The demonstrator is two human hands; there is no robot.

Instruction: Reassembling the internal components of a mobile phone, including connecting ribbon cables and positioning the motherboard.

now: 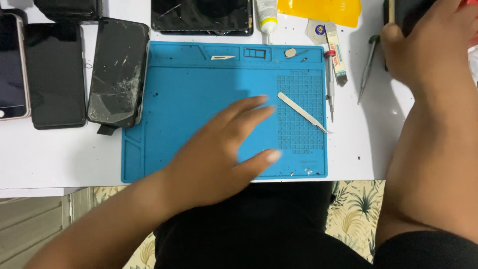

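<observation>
My left hand [219, 149] hovers flat over the blue repair mat [169, 84], fingers spread and blurred, holding nothing. Metal tweezers [303, 112] lie on the mat's grid area just right of its fingertips. My right hand [428, 45] reaches to the table's far right corner and rests on a dark object [398, 12]; whether it grips it is unclear. A phone with a cracked screen [118, 72] lies at the mat's left edge.
Two dark phones [55, 74] and a light-edged one [11, 65] lie at left. A cracked tablet [201, 16], glue tube [266, 17], yellow sheet [321, 11], screwdrivers [368, 67] and small tools [336, 52] sit behind and right of the mat. The table's front edge [50, 188] runs below.
</observation>
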